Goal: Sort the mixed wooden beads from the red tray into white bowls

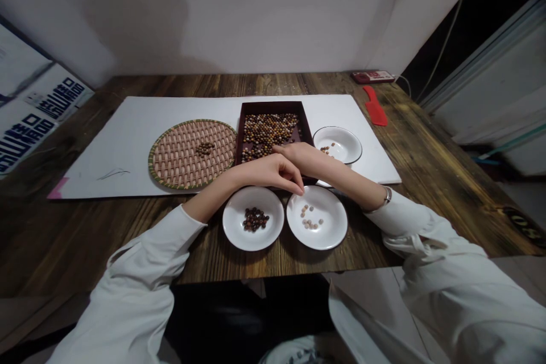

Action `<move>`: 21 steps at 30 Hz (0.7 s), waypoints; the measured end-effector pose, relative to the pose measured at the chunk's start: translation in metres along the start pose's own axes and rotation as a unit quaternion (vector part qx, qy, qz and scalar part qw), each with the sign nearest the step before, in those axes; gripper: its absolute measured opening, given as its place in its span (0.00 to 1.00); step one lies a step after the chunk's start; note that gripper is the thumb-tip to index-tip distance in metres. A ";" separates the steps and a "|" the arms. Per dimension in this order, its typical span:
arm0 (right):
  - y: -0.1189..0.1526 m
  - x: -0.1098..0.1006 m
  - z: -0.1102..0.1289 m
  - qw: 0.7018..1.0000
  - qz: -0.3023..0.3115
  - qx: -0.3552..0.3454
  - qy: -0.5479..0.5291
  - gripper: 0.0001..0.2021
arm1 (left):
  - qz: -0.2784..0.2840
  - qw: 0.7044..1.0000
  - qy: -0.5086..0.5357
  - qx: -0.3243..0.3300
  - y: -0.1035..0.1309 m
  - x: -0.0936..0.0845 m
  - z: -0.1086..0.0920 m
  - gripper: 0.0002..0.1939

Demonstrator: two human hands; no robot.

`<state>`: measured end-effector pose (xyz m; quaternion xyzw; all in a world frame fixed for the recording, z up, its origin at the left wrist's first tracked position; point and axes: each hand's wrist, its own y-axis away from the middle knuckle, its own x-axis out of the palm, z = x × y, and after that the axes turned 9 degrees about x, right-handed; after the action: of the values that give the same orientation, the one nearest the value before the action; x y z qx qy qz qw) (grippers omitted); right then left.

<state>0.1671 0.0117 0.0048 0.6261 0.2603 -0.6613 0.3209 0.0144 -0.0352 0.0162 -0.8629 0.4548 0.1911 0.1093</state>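
Note:
My left hand (277, 172) hangs over the far rim of a white bowl (336, 222) with several pale beads in it. Its thumb and fingertips are pressed together in a pinch; whatever they hold is too small to make out. Behind it, crossing over from the right, my right hand (294, 153) reaches to the near part of a dark red tray (305, 119) full of mixed brown, yellow and dark beads (268, 128). The right fingers point down and are mostly hidden. Beside the pale-bead bowl stands another white bowl (232, 222) with dark brown beads (255, 219).
Left of the tray lies a round woven mat (174, 153) with a small heap of brown beads (205, 149). A third white bowl (347, 145) holds a few light-brown beads. A white board (115, 142), red comb (375, 107) and phone (372, 77) lie on the wooden table (205, 267).

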 end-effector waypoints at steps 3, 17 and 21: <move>-0.001 0.000 -0.001 1.000 0.001 0.010 0.007 0.12 | -0.012 1.000 -0.010 0.005 -0.001 0.001 -0.001 0.18; 0.004 -0.007 0.006 0.999 0.003 0.033 0.008 0.13 | -0.004 0.993 -0.110 0.051 -0.001 0.006 -0.006 0.14; 0.004 -0.007 0.006 0.999 0.000 0.032 0.012 0.14 | -0.004 0.991 -0.119 0.053 -0.001 0.006 -0.009 0.14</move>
<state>0.1664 0.0056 0.0119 0.6442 0.2428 -0.6614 0.2976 0.0200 -0.0419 0.0215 -0.8286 0.4448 0.2679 0.2090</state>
